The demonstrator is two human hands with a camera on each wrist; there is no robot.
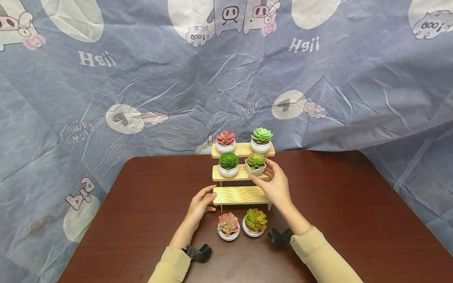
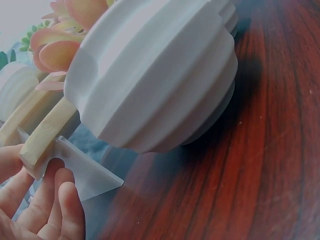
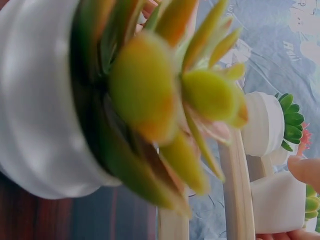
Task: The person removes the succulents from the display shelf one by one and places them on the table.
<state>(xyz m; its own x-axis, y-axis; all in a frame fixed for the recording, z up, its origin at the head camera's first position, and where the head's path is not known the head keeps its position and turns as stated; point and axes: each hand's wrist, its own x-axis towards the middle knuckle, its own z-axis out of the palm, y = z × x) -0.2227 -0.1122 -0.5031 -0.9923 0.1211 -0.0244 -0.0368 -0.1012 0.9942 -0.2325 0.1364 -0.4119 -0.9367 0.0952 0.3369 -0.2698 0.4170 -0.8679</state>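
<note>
A three-step wooden plant stand [image 1: 242, 195] with clear supports stands on the table. My left hand [image 1: 200, 205] grips the left end of its bottom shelf; the left wrist view shows the fingers curled by the board's end [image 2: 47, 132]. My right hand [image 1: 275, 181] holds a yellow-green succulent in a squarish white pot [image 1: 255, 164], at the right of the middle shelf, thumb at the front and fingers round the side. That white pot [image 3: 278, 202] sits against the shelf board in the right wrist view. A dark green succulent [image 1: 228, 164] is left of it.
On the top shelf stand a red succulent [image 1: 225, 141] and a light green one [image 1: 261, 139]. In front of the stand, a pink succulent [image 1: 228, 226] and a yellow-green one with reddish edges [image 1: 255, 222] sit on the brown table [image 1: 339, 212]. A printed cloth [image 1: 198, 86] hangs behind.
</note>
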